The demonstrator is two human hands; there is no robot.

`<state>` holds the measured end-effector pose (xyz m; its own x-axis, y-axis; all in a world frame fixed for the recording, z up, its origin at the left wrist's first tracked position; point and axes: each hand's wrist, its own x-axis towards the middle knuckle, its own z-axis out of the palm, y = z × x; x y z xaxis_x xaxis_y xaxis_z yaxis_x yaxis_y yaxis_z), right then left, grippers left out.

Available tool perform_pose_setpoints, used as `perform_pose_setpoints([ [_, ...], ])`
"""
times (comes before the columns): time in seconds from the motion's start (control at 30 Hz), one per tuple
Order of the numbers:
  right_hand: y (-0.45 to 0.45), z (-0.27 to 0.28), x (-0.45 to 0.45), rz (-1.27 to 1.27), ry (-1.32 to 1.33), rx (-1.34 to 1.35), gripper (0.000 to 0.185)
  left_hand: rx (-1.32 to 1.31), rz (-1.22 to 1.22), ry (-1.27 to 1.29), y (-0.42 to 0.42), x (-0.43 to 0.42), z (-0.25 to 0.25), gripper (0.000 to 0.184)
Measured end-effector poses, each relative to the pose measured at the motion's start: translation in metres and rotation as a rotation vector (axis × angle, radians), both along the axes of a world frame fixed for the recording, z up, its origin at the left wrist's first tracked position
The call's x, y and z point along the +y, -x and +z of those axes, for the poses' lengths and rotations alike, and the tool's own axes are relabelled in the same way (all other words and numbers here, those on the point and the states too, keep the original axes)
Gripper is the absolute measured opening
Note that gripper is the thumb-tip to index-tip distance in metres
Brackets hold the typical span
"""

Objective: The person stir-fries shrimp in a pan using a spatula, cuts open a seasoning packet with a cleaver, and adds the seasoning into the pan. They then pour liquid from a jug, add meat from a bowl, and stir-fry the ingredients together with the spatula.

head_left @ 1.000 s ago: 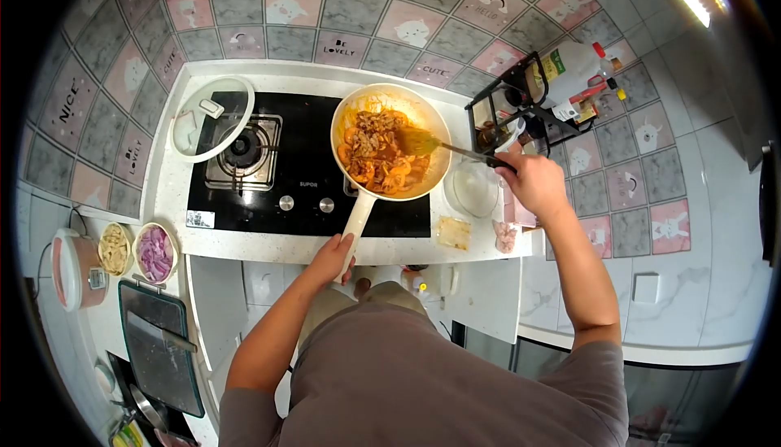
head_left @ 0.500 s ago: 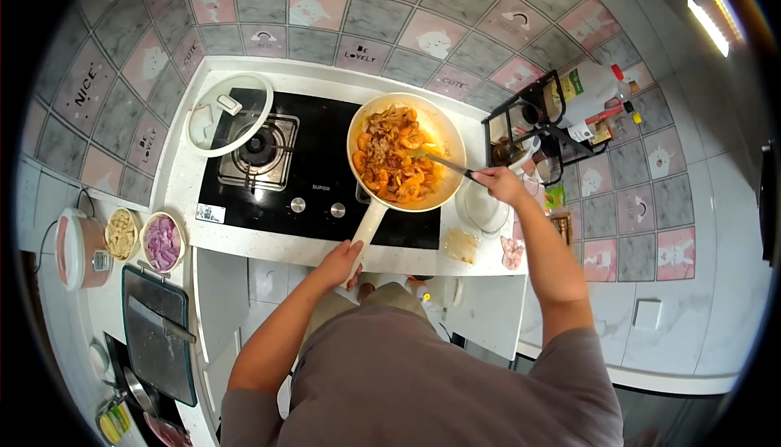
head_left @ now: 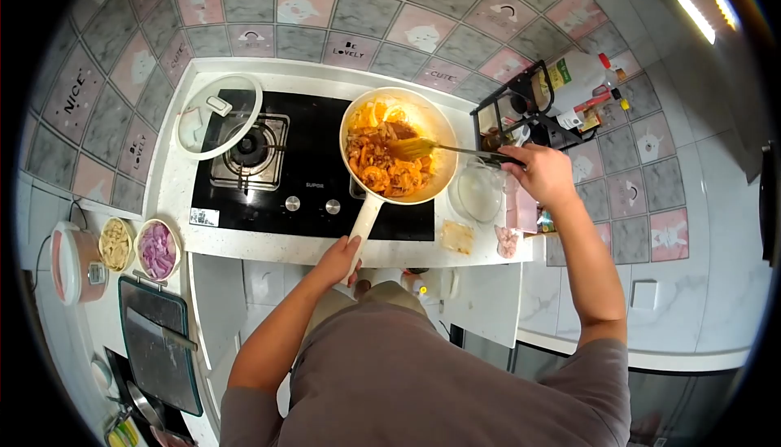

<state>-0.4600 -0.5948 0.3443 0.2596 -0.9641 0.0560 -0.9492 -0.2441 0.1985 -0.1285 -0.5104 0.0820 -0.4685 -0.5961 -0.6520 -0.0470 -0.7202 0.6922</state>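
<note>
A cream pan stands on the right side of the black stove, its handle pointing toward me. My left hand is wrapped round that handle. Inside the pan lies orange-brown saucy food with curled pieces. My right hand is closed on the dark handle of a spatula, whose yellowish blade rests in the food near the pan's middle. Just right of the pan is a clear glass bowl.
A glass lid lies at the left burner. Bowls of purple onion and pale pieces stand left, above a cutting board with a knife. A black rack holds bottles at right, near a yellowish sheet.
The spatula blade has moved left, deeper into the pan, since half a second ago, and my right hand has shifted outward to the right. My left hand keeps hold of the pan handle.
</note>
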Motion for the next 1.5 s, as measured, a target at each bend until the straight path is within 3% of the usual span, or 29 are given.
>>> perform_pose_setpoints([
  [0.13,-0.023,0.009,-0.005,-0.310,-0.157,0.241,0.026,0.009,-0.005,0.000,0.000,-0.001,0.001,0.033],
  [0.3,0.022,-0.028,-0.039,-0.395,-0.432,0.117,0.027,0.001,-0.001,-0.002,0.001,-0.001,-0.002,0.033],
  [0.37,0.045,-0.043,-0.049,-0.562,-0.742,-0.267,0.027,-0.001,0.010,-0.007,0.002,-0.002,-0.004,0.037],
  [0.4,0.047,-0.051,-0.045,-0.750,-0.745,-0.412,0.031,-0.002,0.015,-0.007,0.001,-0.002,-0.003,0.037],
  [0.5,0.059,-0.097,-0.023,-0.801,-0.775,-0.761,0.034,-0.031,0.000,0.013,0.002,-0.002,0.001,0.036],
  [0.57,0.064,-0.143,-0.017,-0.690,-0.655,-0.777,0.035,0.009,0.016,-0.032,0.001,-0.002,0.001,0.035],
  [0.67,0.049,-0.157,-0.021,-0.488,-0.433,-0.685,0.035,0.010,0.004,-0.028,0.001,-0.001,-0.003,0.033],
  [0.9,0.011,-0.070,-0.011,-0.271,-0.216,-0.245,0.033,-0.003,0.005,-0.026,0.000,-0.001,0.002,0.033],
  [1.0,0.010,-0.042,0.009,0.025,-0.050,-0.098,0.031,0.001,0.009,-0.035,0.000,0.000,0.001,0.033],
  [1.13,-0.007,-0.021,0.035,0.061,-0.065,-0.037,0.034,0.005,0.002,-0.009,0.000,-0.001,-0.005,0.034],
  [1.27,-0.047,-0.050,0.058,-0.015,-0.119,0.018,0.038,0.014,0.005,0.004,0.000,-0.001,-0.003,0.035],
  [1.37,-0.059,-0.064,0.081,-0.057,-0.146,-0.061,0.035,0.014,-0.008,0.004,0.000,-0.002,-0.008,0.034],
  [1.5,-0.043,-0.038,0.102,-0.086,-0.125,-0.130,0.032,0.007,-0.008,0.000,0.001,-0.002,-0.005,0.034],
])
